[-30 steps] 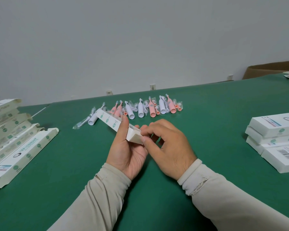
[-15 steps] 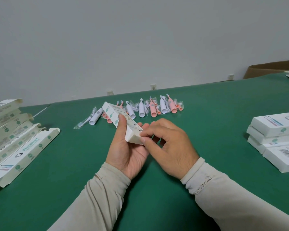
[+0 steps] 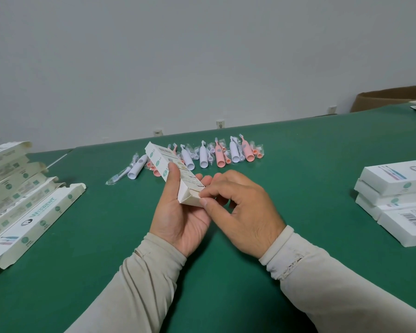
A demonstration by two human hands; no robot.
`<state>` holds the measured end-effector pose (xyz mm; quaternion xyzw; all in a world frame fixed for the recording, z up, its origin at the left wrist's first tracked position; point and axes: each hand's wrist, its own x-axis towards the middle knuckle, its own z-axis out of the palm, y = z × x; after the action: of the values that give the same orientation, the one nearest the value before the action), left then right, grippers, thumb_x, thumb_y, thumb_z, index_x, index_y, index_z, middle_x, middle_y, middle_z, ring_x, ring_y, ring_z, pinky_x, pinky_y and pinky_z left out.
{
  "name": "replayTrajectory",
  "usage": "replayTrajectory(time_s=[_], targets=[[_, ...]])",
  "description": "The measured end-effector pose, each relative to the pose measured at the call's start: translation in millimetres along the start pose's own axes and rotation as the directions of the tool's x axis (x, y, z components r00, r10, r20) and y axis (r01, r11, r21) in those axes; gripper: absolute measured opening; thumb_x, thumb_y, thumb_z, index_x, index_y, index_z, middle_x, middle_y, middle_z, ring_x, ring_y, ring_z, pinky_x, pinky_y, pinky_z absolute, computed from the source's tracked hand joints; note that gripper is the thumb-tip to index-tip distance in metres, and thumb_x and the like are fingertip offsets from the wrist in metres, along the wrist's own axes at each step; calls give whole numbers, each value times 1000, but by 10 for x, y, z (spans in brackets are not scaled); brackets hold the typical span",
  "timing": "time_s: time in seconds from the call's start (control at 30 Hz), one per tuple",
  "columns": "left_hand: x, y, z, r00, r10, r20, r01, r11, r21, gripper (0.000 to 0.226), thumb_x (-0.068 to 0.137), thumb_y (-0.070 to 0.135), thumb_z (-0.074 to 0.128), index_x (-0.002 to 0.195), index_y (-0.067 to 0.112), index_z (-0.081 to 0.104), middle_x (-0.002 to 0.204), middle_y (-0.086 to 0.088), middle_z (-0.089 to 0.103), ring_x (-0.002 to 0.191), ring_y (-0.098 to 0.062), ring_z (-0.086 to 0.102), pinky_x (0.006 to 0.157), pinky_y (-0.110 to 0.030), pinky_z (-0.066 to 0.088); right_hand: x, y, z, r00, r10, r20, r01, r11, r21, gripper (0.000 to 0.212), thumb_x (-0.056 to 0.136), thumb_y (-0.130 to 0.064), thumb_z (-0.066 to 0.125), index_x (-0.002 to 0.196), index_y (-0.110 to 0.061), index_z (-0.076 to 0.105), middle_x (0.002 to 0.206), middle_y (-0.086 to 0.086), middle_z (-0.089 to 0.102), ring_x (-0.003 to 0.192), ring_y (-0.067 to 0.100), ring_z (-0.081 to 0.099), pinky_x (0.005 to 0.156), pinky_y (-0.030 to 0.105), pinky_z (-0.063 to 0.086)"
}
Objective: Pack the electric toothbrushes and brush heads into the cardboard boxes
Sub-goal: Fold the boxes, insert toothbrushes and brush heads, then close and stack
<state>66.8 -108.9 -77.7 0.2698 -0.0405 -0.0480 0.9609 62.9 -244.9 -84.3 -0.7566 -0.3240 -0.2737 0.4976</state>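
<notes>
Left hand grip is wrapping the cardboard box while right hand is pinching its end flap; tucking squarely likely avoids creasing.

Bare table flanked by box stacks (toothbrushes behind).

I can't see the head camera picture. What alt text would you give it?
A person's left hand holds a white toothbrush box tilted above a green table while the right hand pinches its near end flap. Pink and white toothbrushes lie in a row behind.
</notes>
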Motion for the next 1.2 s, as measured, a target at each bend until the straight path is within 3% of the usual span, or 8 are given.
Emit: replayTrajectory(time_s=[0.13, 0.4, 0.53, 0.6, 0.7, 0.77, 1.1, 1.2], targets=[[-40, -21, 18, 994, -82, 72, 78, 995, 58, 54, 89, 52, 62, 117, 7, 52, 91, -14, 66, 91, -27, 68, 84, -48, 56, 24, -13, -11, 996, 66, -54, -72, 989, -126, 9, 83, -34, 70, 90, -29, 68, 86, -15, 57, 78, 5, 56, 71, 33, 53], [-45, 8, 10, 994, -105, -7, 105, 979, 173, 63, 81, 58, 64, 118, 10, 50, 125, -23, 63, 118, -41, 61, 85, -51, 59, 97, 47, -76, 966, 250, -63, -241, 962, 127, 10, 80, -25, 71, 77, -34, 66, 80, -16, 63, 61, 9, 48, 60, 24, 48], [-8, 21, -17, 986, -2, -164, 56, 943, 328, 50, 71, 35, 77, 110, 9, 61, 105, -8, 72, 97, -20, 72, 61, -30, 59, 165, 166, -137, 895, 412, -173, -362, 895, 261, 18, 89, -11, 68, 76, -23, 65, 60, -24, 58, 53, 0, 45, 56, 10, 39], [20, 19, -66, 972, 116, -206, 38, 785, 618, 41, 71, 26, 83, 103, 12, 62, 99, -4, 68, 85, -14, 68, 63, -24, 56, 192, 221, -159, 850, 489, -197, -417, 852, 318, 14, 91, -15, 69, 77, -19, 66, 59, -23, 58, 54, -1, 47, 59, 14, 42], [38, 102, -200, 926, 376, -37, 46, -16, 999, 41, 76, 30, 85, 102, 24, 54, 97, 9, 62, 80, -3, 58, 62, -8, 42, 208, 274, -198, 769, 619, -160, -509, 744, 434, 12, 91, -33, 71, 90, -21, 67, 78, -14, 66, 66, 8, 59, 64, 23, 47], [30, 148, -245, 935, 334, 121, -10, -314, 949, 46, 75, 36, 84, 104, 32, 49, 99, 13, 56, 85, -7, 53, 65, -14, 36, 211, 279, -223, 732, 678, -72, -563, 660, 498, 34, 85, -49, 71, 105, -22, 65, 88, -8, 69, 65, 6, 63, 56, 21, 47], [1, 149, -233, 908, 330, 259, 12, -638, 770, 94, 70, 74, 66, 145, 26, 37, 147, 2, 42, 132, -25, 42, 111, -46, 35, 182, 322, -260, 727, 684, -55, -571, 647, 505, 17, 91, -25, 72, 105, -26, 62, 93, -6, 77, 82, 12, 75, 58, 22, 56], [9, 157, -197, 860, 333, 387, -13, -743, 669, 76, 76, 66, 66, 141, 32, 45, 144, 4, 48, 131, -23, 43, 117, -53, 24, 167, 277, -208, 750, 661, 26, -589, 650, 480, 14, 97, -36, 63, 100, -24, 68, 94, -4, 78, 83, 14, 75, 60, 26, 57]])
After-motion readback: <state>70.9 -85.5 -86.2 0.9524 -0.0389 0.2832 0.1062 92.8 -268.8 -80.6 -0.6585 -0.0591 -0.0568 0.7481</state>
